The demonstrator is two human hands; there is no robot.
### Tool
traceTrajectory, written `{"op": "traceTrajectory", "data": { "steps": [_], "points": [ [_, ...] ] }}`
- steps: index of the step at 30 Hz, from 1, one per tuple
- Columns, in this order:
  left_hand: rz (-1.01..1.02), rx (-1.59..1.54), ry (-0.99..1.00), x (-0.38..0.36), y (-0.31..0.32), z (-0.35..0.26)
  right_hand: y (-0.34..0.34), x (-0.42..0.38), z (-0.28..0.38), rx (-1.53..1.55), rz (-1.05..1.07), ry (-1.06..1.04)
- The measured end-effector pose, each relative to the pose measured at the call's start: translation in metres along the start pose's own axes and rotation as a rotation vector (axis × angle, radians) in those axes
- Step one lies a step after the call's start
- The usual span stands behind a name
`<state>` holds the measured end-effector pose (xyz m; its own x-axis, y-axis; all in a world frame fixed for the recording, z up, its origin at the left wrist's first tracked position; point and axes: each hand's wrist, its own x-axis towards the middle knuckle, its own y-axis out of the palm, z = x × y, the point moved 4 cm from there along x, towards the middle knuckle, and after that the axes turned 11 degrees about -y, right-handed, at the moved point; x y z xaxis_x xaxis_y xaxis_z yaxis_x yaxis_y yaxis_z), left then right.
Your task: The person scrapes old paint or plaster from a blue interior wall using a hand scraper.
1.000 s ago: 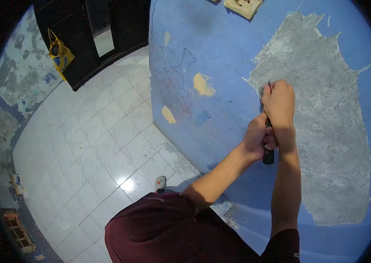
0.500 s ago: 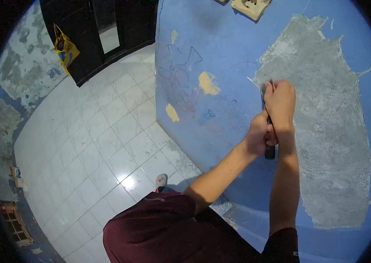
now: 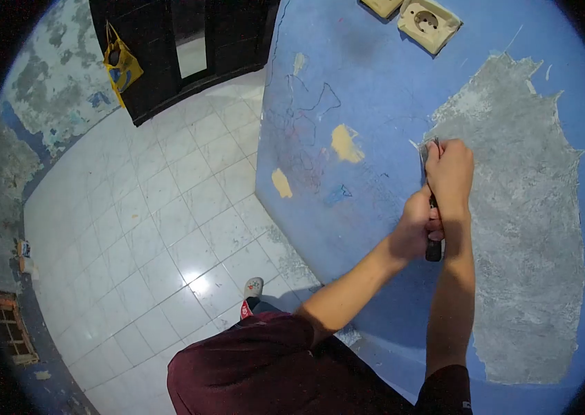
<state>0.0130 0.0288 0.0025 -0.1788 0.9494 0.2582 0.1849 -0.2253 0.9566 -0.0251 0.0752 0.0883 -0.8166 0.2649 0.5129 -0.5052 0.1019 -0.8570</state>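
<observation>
My left hand (image 3: 413, 225) is wrapped around the black handle of a scraper (image 3: 433, 250), whose butt end sticks out below the fist. Higher up, my right hand (image 3: 453, 169) is closed on the same tool near its blade. The dark blade end is partly hidden by the fingers and lies close to the wall. Both hands are at the left border of a bare grey patch (image 3: 521, 228), where the blue paint (image 3: 375, 104) ends in a ragged edge. A small pale paint flake (image 3: 414, 145) stands out just left of the blade.
Two wall sockets sit at the top, the nearer socket (image 3: 429, 25) in full view. Cream patches (image 3: 346, 144) and scribbles mark the blue wall. A dark cabinet (image 3: 158, 97) with a yellow bag (image 3: 122, 68) stands beyond the tiled floor (image 3: 147, 228). My shoe (image 3: 254, 286) is below.
The view has shifted, so wall, sockets and patch appear lower and mostly further right. Both hands keep their hold on the scraper, still near the same paint edge.
</observation>
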Motion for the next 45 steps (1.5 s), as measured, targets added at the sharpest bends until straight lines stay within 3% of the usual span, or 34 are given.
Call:
{"op": "traceTrajectory", "data": {
  "steps": [2,6,8,9,11,12,14,15,17,20,24,28,30,33,37,40,45],
  "points": [
    [-0.177,0.102,0.049,-0.005,0.0,0.002,0.0,-0.004,-0.005,-0.061,-0.027,-0.024],
    [-0.191,0.0,-0.06,-0.006,-0.001,0.006,-0.006,-0.007,-0.003,-0.043,0.05,0.077],
    [0.064,-0.02,0.01,0.004,-0.007,-0.002,0.002,0.003,0.002,-0.044,-0.025,-0.015],
    [0.068,-0.016,-0.003,0.004,-0.002,-0.003,0.001,0.003,0.003,-0.048,-0.033,-0.005],
    [-0.15,-0.026,-0.039,-0.004,-0.003,-0.003,0.001,-0.004,0.006,-0.063,-0.019,0.007],
    [-0.139,-0.027,-0.05,-0.008,0.001,-0.002,-0.001,-0.006,0.006,-0.076,-0.025,0.013],
    [-0.385,0.048,-0.151,-0.018,-0.001,0.0,0.002,-0.012,0.0,-0.019,0.05,0.121],
    [-0.363,0.056,-0.181,-0.019,-0.001,-0.003,0.011,-0.014,-0.008,-0.017,-0.087,0.044],
    [-0.537,0.095,-0.132,-0.017,-0.013,-0.01,0.007,-0.008,0.004,-0.067,-0.053,0.069],
    [-0.501,0.129,-0.02,-0.014,-0.013,-0.013,0.008,-0.001,0.008,-0.052,-0.038,0.054],
    [-0.413,0.048,-0.141,-0.021,-0.003,-0.003,0.003,-0.017,0.002,-0.072,-0.035,0.077],
    [-0.39,0.054,-0.135,-0.02,-0.007,-0.005,0.007,-0.017,0.001,-0.025,-0.02,0.094],
    [-0.383,0.064,-0.148,-0.022,-0.006,-0.006,0.008,-0.02,-0.001,-0.022,-0.145,0.065],
    [-0.334,0.069,-0.136,-0.023,-0.008,-0.01,0.013,-0.017,0.002,0.002,-0.162,0.069],
    [-0.447,0.082,-0.102,-0.02,-0.018,-0.022,0.022,-0.005,0.011,-0.015,-0.026,0.092],
    [-0.373,0.104,-0.074,-0.019,-0.024,-0.027,0.027,-0.003,0.016,-0.077,-0.165,-0.024],
    [-0.331,0.107,-0.131,-0.026,-0.015,-0.024,0.022,-0.01,0.011,-0.079,-0.108,0.102]
  ]
}}
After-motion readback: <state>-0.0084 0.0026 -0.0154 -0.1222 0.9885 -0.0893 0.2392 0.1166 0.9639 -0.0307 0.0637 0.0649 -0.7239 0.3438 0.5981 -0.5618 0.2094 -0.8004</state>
